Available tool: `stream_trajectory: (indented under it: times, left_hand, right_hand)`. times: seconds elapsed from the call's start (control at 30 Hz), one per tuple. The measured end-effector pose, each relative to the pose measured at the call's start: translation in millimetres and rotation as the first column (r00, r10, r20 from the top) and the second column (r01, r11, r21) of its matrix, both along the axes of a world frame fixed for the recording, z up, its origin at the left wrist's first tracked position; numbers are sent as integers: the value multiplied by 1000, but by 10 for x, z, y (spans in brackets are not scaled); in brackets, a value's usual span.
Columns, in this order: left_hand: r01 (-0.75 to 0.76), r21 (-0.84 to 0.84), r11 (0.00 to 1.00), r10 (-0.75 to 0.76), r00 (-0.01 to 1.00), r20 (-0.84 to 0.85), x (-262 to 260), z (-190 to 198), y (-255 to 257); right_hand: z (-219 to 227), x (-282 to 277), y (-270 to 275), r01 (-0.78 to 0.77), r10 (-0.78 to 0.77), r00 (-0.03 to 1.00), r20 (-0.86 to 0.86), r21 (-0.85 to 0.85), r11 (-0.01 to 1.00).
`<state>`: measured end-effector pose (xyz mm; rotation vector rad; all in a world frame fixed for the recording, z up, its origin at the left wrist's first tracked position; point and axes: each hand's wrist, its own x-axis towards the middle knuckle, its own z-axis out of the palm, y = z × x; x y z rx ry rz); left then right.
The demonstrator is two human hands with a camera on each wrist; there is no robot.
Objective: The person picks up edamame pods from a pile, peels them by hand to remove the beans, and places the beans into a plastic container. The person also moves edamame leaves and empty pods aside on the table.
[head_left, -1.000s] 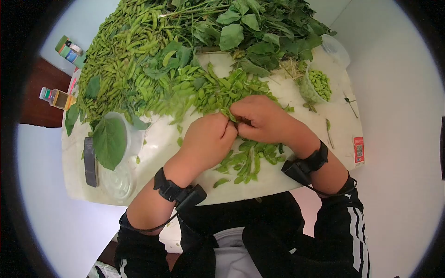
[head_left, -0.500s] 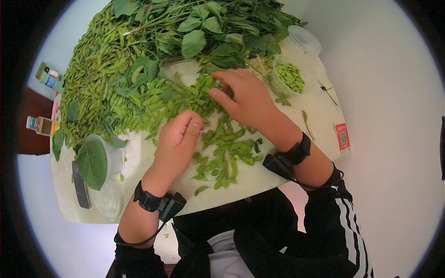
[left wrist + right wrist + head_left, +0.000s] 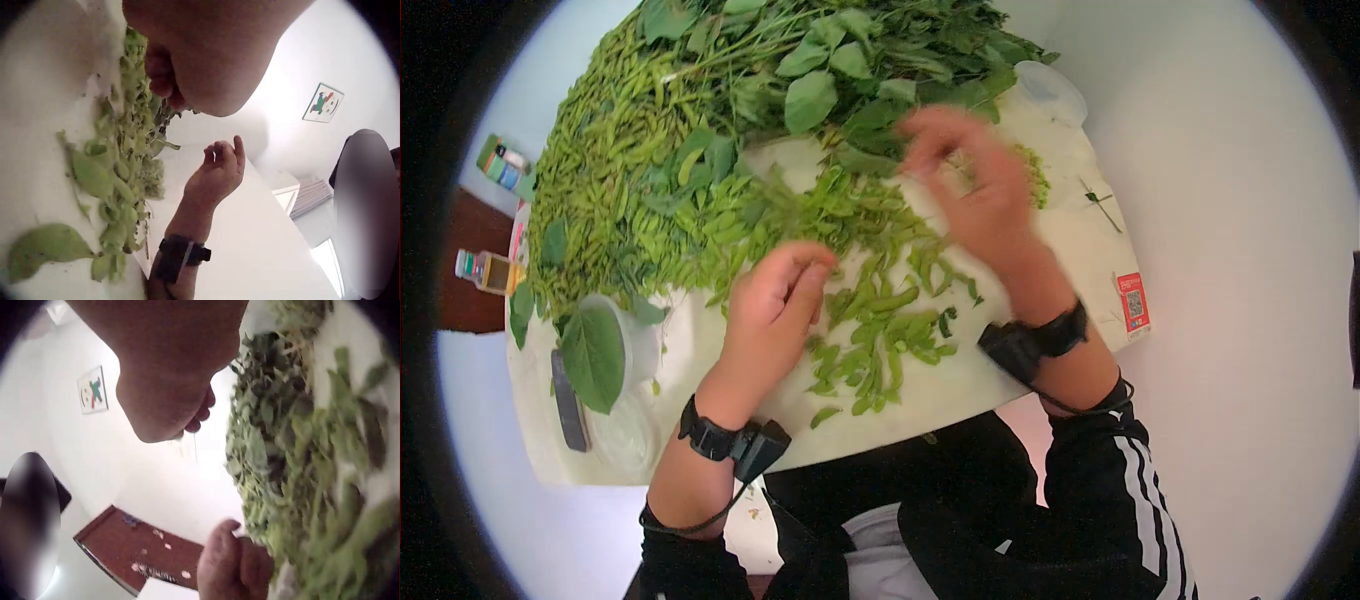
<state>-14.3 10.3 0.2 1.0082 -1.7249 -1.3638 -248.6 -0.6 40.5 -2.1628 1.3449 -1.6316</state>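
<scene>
My left hand (image 3: 768, 318) is held over the front of the table with its fingers curled in and the thumb laid along the index finger; nothing shows between them. Blurred by motion, my right hand (image 3: 982, 200) is raised at the right with loosely bent fingers, overlapping the tub of shelled green beans (image 3: 1037, 178). In the left wrist view those fingers (image 3: 239, 153) look spread and bare. Loose green soybean pods (image 3: 885, 345) are scattered between the hands, near the table's front edge. More pods and leaves (image 3: 840, 205) lie just beyond the left hand.
A large heap of pods (image 3: 620, 180) covers the back left, beside leafy stalks (image 3: 880, 60). At the left are a white tub (image 3: 635, 340) under a big leaf (image 3: 593, 355), a dark phone-like bar (image 3: 569, 400) and a clear lid (image 3: 622, 440). A red code card (image 3: 1135, 302) lies right.
The hands were together over the pods, then parted. My right hand has swung right and away, toward the tub of beans; my left hand has stayed low at the left. The head view has shifted.
</scene>
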Motion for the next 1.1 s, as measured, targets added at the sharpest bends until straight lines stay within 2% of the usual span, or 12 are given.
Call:
stream_trajectory:
  times: [0.07,0.13,0.23,0.33,0.37,0.43,0.5,0.53,0.63,0.7,1.03,1.1]
  left_hand:
    - [-28,-53,998,30,999,33,22,-7,1]
    - [-45,-128,991,54,996,68,36,0,16]
    - [-91,-198,976,97,995,18,39,-37,0]
    - [-19,-150,988,18,1000,-11,38,5,46]
    - [78,-248,966,-62,996,70,25,43,64]
    - [176,-358,917,-126,979,160,-35,66,21]
    - [432,-682,590,-261,901,346,-102,-4,12]
    - [438,-675,594,-269,899,347,-92,-16,-5]
    - [545,-609,576,-259,828,497,-108,-9,-24]
    - [451,-554,700,-191,865,464,-120,8,0]
    - [369,-516,773,-152,897,414,-116,22,7]
    - [256,-573,778,5,910,414,-102,26,10]
  right_hand:
    - [136,-331,-56,244,-236,967,98,-85,966]
    - [-23,-814,-198,376,-386,921,-60,-135,917]
    - [-15,-800,-234,440,-422,895,142,-139,887]
    - [50,-555,-170,463,-432,885,171,-236,854]
    - [76,-435,-77,463,-432,885,171,-232,856]
    - [128,-211,10,-11,31,984,-176,114,993]
    - [50,-86,-27,-75,113,954,-277,143,987]
    - [-8,-35,-14,-125,191,909,-372,193,973]
    - [-83,18,-14,-102,201,935,-292,320,942]
    - [-100,27,-7,-84,180,952,-247,354,931]
    - [-176,42,-58,-117,220,939,-266,354,928]
    - [-183,25,-63,-120,219,937,-272,338,934]
